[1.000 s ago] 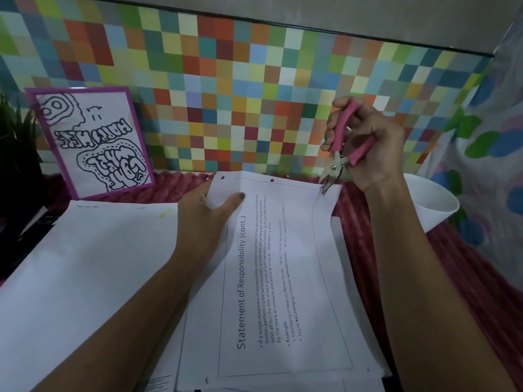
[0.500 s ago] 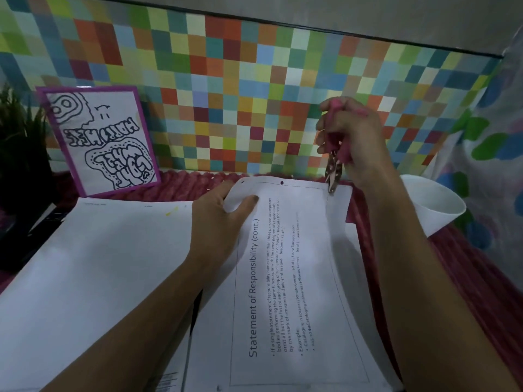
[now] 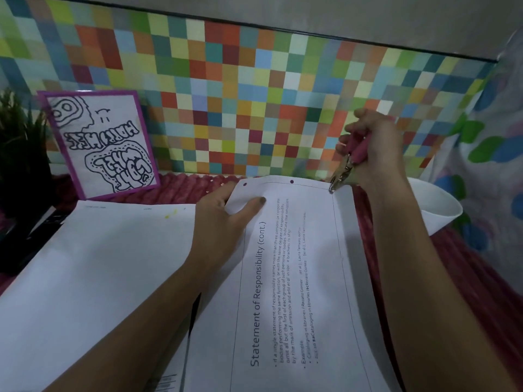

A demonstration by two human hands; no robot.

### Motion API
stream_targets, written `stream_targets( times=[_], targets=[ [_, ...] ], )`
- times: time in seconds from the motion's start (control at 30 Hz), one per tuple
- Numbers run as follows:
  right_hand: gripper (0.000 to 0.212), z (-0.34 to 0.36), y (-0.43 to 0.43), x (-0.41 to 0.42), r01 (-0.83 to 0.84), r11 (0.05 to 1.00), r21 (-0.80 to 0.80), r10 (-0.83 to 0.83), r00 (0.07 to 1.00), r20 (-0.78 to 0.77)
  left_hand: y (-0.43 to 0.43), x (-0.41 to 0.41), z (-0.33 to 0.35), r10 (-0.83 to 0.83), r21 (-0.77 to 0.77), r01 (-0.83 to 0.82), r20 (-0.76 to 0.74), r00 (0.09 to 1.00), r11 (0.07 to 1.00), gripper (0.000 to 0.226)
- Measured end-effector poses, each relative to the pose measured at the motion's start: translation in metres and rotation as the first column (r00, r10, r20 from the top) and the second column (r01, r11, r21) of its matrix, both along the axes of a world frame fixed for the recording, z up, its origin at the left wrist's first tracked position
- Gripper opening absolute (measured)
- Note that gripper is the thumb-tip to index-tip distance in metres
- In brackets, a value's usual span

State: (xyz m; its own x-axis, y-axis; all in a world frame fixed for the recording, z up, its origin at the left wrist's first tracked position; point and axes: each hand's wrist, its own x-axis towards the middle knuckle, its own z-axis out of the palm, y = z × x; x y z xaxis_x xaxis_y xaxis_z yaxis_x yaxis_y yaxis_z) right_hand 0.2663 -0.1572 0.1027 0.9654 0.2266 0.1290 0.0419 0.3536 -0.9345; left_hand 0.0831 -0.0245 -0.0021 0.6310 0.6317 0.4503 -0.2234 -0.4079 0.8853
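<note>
A printed sheet [image 3: 297, 278] headed "Statement of Responsibility (cont.)" lies lengthwise in front of me, with two punched holes along its far edge. My left hand [image 3: 223, 222] grips its far left corner, thumb on top of the paper. My right hand [image 3: 373, 148] squeezes a pink-handled hole punch [image 3: 346, 168], its metal jaws closed on the sheet's far right corner.
A large blank white sheet [image 3: 99, 278] lies to the left. A purple-framed drawing [image 3: 99, 142] leans on the multicoloured tiled wall. A dark plant [image 3: 19, 154] stands far left. A white bowl [image 3: 435, 210] sits at right on the red ribbed cloth [image 3: 481, 278].
My right hand squeezed the punch handles together and moved the jaws onto the sheet's far right corner. My left hand kept its hold on the left corner.
</note>
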Motion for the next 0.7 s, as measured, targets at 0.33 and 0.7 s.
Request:
stream_targets(
  times=[0.33,0.7],
  targets=[
    [0.033,0.005,-0.018,-0.001,-0.177,0.976,-0.123,0.192,0.974,0.117,0.007,-0.002,-0.001,-0.073,-0.066,0.072,-0.003,0.997,0.995,0.029],
    [0.037,0.008,-0.016,-0.005,-0.237,0.970,0.045,0.233,0.969,0.080,-0.002,0.000,0.000,-0.044,-0.064,0.048,0.052,0.998,0.997,0.018]
  ],
)
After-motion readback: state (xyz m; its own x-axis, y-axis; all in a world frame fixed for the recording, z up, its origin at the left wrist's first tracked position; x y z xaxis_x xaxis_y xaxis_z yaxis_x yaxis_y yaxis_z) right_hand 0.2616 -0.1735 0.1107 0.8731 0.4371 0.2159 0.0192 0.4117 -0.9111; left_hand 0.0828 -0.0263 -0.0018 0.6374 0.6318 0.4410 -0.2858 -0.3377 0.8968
